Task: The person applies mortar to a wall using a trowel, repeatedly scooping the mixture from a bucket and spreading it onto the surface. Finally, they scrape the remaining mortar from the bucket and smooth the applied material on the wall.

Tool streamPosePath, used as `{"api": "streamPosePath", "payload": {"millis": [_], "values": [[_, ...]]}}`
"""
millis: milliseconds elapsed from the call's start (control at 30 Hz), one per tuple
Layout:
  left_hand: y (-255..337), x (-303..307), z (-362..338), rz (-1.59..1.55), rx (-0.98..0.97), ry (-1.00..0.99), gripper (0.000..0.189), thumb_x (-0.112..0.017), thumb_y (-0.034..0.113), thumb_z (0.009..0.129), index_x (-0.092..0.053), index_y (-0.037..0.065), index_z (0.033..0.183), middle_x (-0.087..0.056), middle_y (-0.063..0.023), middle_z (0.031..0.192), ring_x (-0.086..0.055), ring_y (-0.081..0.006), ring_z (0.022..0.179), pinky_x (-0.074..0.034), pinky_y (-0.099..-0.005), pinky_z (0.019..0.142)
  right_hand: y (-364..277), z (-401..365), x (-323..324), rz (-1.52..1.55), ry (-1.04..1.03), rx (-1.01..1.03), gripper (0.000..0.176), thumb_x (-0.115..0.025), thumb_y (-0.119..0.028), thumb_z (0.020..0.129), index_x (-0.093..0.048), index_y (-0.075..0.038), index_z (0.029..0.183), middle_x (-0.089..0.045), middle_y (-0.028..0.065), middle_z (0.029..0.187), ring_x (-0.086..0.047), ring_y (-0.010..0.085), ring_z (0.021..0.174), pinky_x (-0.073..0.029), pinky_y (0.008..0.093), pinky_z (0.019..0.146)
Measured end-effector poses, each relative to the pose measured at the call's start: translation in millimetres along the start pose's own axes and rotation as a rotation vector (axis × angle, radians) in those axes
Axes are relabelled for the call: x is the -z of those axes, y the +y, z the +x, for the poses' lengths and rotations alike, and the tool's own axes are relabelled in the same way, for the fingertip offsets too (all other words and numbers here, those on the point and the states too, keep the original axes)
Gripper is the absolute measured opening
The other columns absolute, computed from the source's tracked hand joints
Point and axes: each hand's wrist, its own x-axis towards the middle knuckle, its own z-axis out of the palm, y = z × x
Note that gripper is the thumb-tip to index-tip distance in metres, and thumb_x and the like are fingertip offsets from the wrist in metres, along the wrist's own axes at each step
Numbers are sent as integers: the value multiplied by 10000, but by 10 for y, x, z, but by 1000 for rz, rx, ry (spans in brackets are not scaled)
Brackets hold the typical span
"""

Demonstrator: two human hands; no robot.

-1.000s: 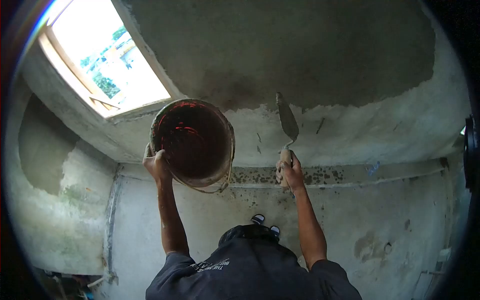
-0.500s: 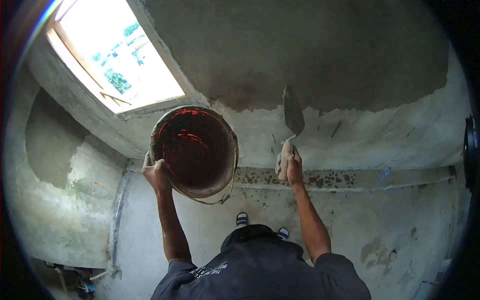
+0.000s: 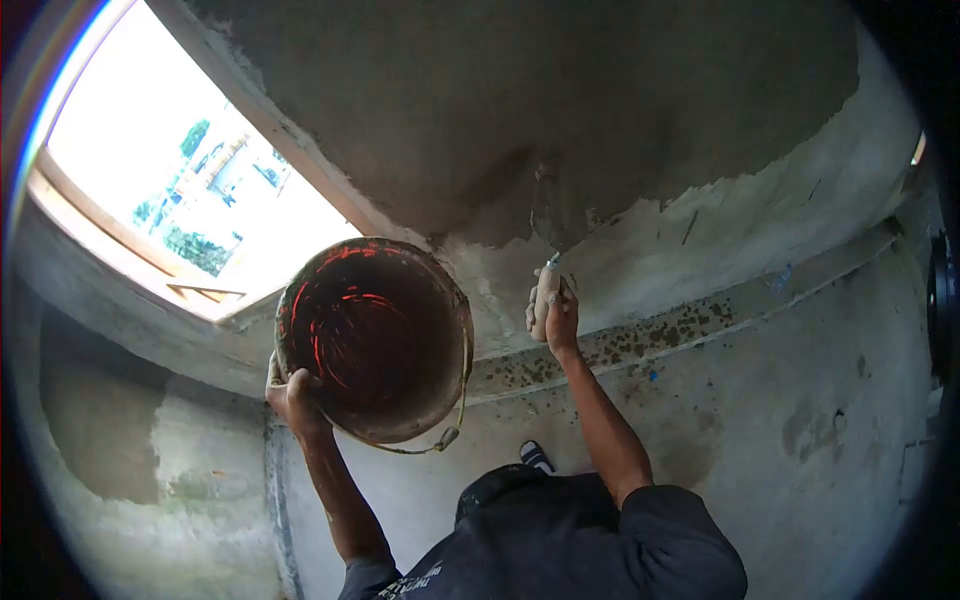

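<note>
Your left hand (image 3: 297, 398) grips the bucket (image 3: 375, 335) by its rim, the mouth tipped toward you – probably to put the inside within easy reach. Your right hand (image 3: 558, 312) is closed round the trowel (image 3: 545, 298) handle, leaving the blade free – contact with the wall (image 3: 660, 90) is unclear. A dark, ragged-edged patch covers it beside the bright window (image 3: 130, 130); the floor (image 3: 765, 370) is stained.

Window: set at the upper left, edged by a wooden frame (image 3: 100, 228); greenery (image 3: 197, 250) is seen outside, partly washed out by glare.
Ledge (image 3: 840, 260): marked with dark spots (image 3: 655, 338).
Floor (image 3: 760, 500): stained by a brownish patch (image 3: 812, 432); dotted with a blue speck (image 3: 653, 376).
Right edge: occupied by a dark object (image 3: 940, 305), too dim to be identified.
</note>
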Motion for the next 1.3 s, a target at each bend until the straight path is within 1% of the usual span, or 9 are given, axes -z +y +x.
{"api": "streamPosePath", "payload": {"millis": [67, 133, 300, 367, 467, 800, 900, 967, 1300], "values": [[20, 74, -14, 77, -2, -15, 448, -460, 30, 608, -565, -73, 1031, -600, -47, 835, -518, -91, 621, -423, -200, 567, 185, -131, 12, -11, 67, 27, 335, -508, -228, 923, -471, -41, 1198, -513, 46, 742, -519, 133, 505, -437, 298, 412], [-3, 36, 26, 129, -16, -31, 447, -459, 29, 606, -567, -74, 1027, -599, -46, 822, -506, -86, 600, -419, -199, 561, 201, -15, -4, -177, 59, 219, 484, -576, -323, 909, -393, -38, 1255, -531, 52, 717, -513, 126, 483, -432, 305, 415], [-62, 63, 42, 136, -6, -23, 456, -458, 34, 610, -554, -90, 1038, -588, -36, 791, -490, -81, 578, -409, -199, 543, 548, 272, 128, -430, 231, 178, 492, -591, -255, 906, -384, -35, 1294, -557, 77, 790, -560, 153, 561, -489, 340, 507], [-76, 59, 79, 125, -26, -31, 459, -459, 35, 611, -552, -91, 1042, -592, -40, 803, -495, -81, 581, -409, -196, 541, 742, 481, 234, -874, 377, 568, 470, -607, -227, 894, -436, -25, 1284, -572, 108, 851, -603, 213, 704, -510, 365, 600], [-113, 150, 133, 144, -21, -39, 463, -460, 37, 612, -550, -92, 1047, -601, -50, 836, -509, -81, 597, -410, -187, 544, 777, 580, 160, -1054, 508, 684, 462, -620, -208, 882, -468, -11, 1271, -578, 134, 937, -605, 276, 843, -512, 389, 662], [-158, 192, 166, 175, 3, -43, 467, -461, 18, 627, -532, -90, 1075, -613, -67, 889, -525, -77, 621, -415, -180, 552, 1046, 562, 222, -1158, 560, 617, 497, -650, -178, 849, -464, -80, 1299, -559, 154, 994, -608, 324, 854, -506, 404, 642], [-116, 131, 152, 172, -8, -57, 462, -459, 16, 627, -533, -91, 1071, -612, -66, 896, -527, -77, 630, -416, -180, 557, 969, 474, 287, -1049, 477, 712, 492, -677, -152, 825, -492, -72, 1274, -561, 155, 1001, -613, 326, 856, -511, 396, 639], [-120, 147, 170, 172, -12, -69, 464, -459, 16, 628, -534, -91, 1073, -612, -66, 897, -526, -77, 630, -418, -181, 557, 906, 351, 369, -944, 265, 629, 459, -686, -132, 813, -528, -64, 1238, -576, 156, 1001, -616, 320, 856, -510, 386, 657], [-178, 219, 249, 142, 0, -89, 473, -456, 13, 617, -535, -92, 1071, -611, -70, 890, -529, -85, 631, -427, -187, 566, 534, 426, 566, -1088, 484, 751, 436, -677, -119, 809, -539, -37, 1214, -579, 127, 915, -601, 270, 786, -488, 381, 661]]}}
